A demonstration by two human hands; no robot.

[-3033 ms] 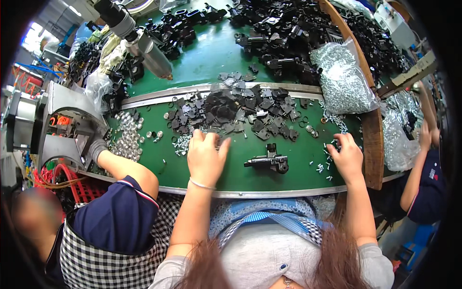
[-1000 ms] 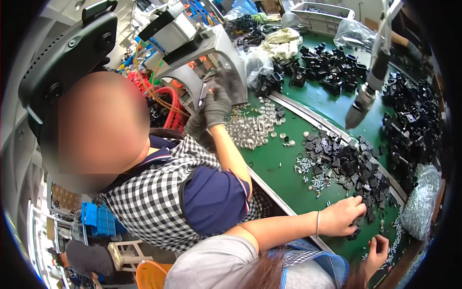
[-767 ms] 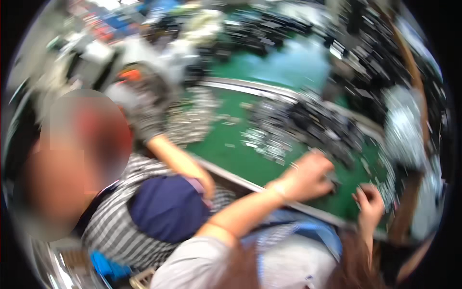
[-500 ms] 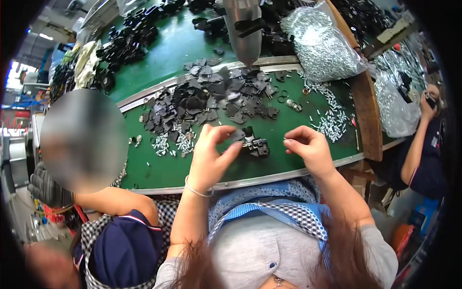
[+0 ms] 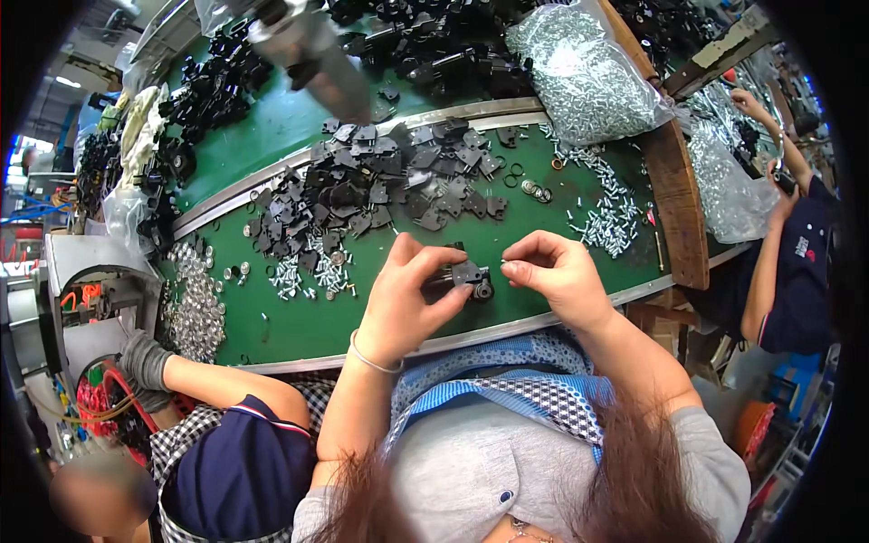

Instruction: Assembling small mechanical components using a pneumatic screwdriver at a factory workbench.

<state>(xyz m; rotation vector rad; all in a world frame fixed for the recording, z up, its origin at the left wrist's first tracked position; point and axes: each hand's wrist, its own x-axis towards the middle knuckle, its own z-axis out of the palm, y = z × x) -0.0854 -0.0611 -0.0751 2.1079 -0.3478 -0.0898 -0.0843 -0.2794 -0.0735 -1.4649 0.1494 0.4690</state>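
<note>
Head view: one left hand, thumb and forefinger pinching a dark grey flat metal plate at the top of a black metal assembly, which sits on the green work table between both hands. One right hand, thumb and forefinger pressed together on a small silver pin-like piece, just beside the assembly. Beyond: a heap of dark grey metal plates. Right: loose silver rivets; a clear plastic bag of silver rivets, near a brown wooden board. Left: round silver metal caps; a co-worker's grey-gloved hand.
</note>
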